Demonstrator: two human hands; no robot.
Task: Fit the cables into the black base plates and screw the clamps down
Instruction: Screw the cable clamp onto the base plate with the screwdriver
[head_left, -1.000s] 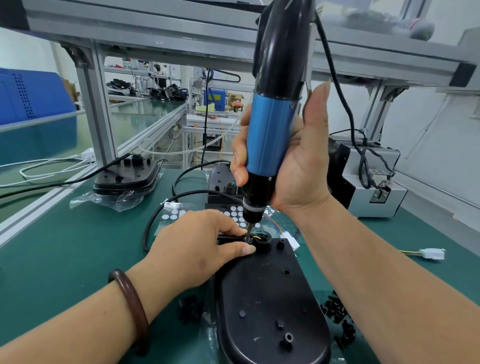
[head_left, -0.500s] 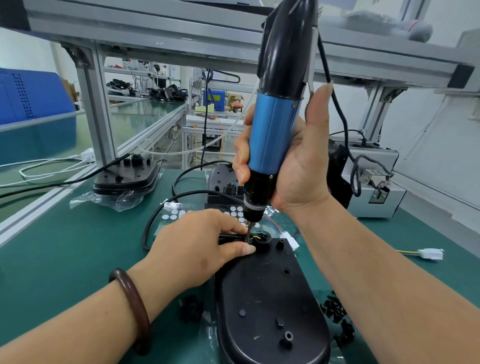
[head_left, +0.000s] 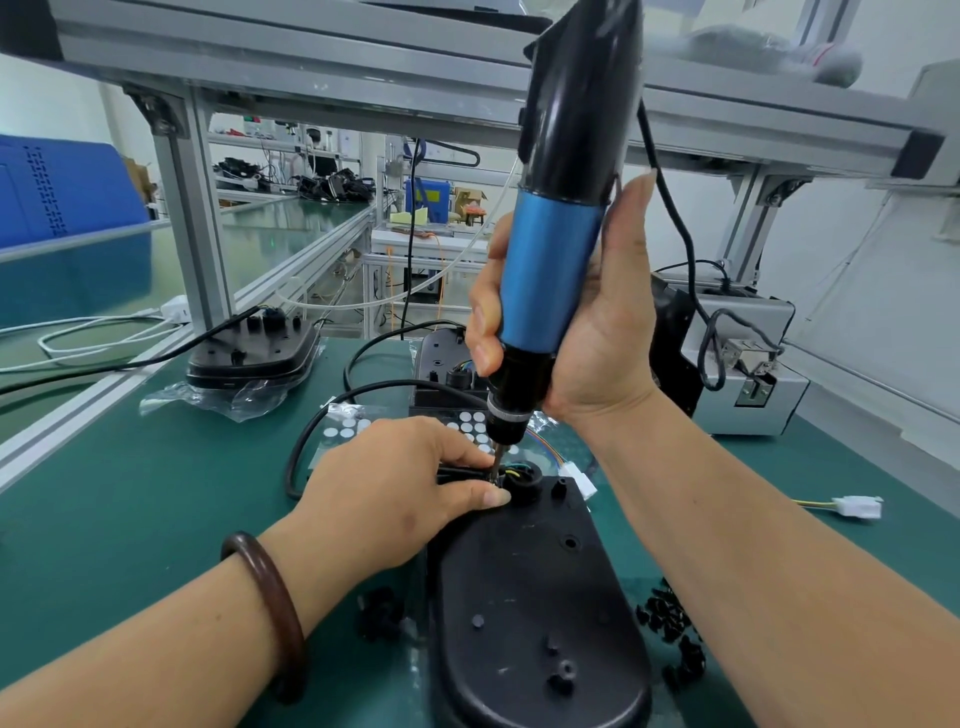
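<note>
A black oval base plate (head_left: 524, 597) lies on the green mat in front of me. A black cable (head_left: 311, 436) loops in from the left to the plate's far end, where coloured wires enter a round hole (head_left: 522, 478). My left hand (head_left: 395, 488) pinches the black clamp (head_left: 457, 474) over the cable at that end, thumb and forefinger beside the bit. My right hand (head_left: 582, 322) grips the blue and black electric screwdriver (head_left: 556, 234) upright, its bit down on the clamp; the screw itself is hidden.
Two more black base plates (head_left: 254, 348) (head_left: 441, 364) sit farther back. Small black parts (head_left: 675, 639) lie right of the plate and others (head_left: 382, 613) left of it. A white connector (head_left: 857, 505) lies at right, a grey box (head_left: 748, 374) behind it. Aluminium frame posts (head_left: 192, 223) stand left.
The screwdriver's top has tilted slightly to the right while its bit stays on the clamp. My left hand has not moved.
</note>
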